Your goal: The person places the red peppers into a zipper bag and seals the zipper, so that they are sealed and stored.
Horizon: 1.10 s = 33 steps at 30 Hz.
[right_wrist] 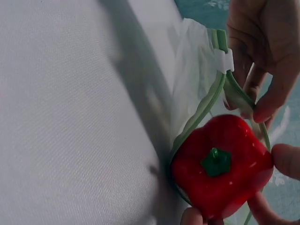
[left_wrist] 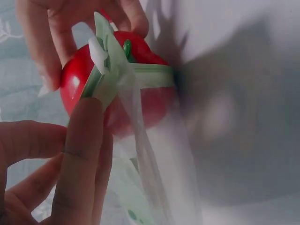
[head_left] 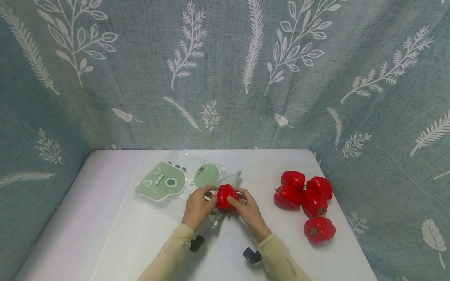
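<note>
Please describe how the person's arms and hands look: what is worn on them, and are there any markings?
Both arms wear long, pale beige sleeves reaching the wrists. The right sleeve carries small dark lettering near the cuff, too small to read. The left sleeve shows no marking. A small black device is strapped under each wrist. The left hand and right hand are bare, with no gloves or rings visible on the fingers.

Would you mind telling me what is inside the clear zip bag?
One red pepper sits in the mouth of the zip bag, held by the right hand. The rest looks flat; green prints hide part.
</note>
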Each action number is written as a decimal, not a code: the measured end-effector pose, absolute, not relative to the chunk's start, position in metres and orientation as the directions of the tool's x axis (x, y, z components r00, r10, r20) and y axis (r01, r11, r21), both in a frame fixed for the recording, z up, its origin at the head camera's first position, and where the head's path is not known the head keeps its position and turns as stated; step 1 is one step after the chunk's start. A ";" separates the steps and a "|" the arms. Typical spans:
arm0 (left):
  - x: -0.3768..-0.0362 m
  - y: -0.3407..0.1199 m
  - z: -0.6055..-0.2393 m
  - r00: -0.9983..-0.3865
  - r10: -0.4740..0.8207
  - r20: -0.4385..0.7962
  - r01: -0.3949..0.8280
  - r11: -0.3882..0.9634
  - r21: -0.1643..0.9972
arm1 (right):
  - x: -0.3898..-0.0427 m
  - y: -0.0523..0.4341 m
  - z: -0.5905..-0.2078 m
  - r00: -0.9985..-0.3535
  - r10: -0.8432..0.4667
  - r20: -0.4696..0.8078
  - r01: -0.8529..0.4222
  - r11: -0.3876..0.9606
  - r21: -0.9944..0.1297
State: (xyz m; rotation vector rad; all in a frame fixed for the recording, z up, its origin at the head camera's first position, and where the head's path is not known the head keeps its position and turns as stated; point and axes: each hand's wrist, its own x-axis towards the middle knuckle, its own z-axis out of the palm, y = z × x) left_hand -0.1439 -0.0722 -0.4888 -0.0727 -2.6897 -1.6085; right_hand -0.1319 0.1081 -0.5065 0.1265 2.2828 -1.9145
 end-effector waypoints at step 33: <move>-0.150 -0.077 -0.477 -0.999 -0.023 0.025 0.010 0.500 0.866 | -0.137 0.097 -0.522 -0.981 -0.137 -0.137 0.117 0.145 -0.982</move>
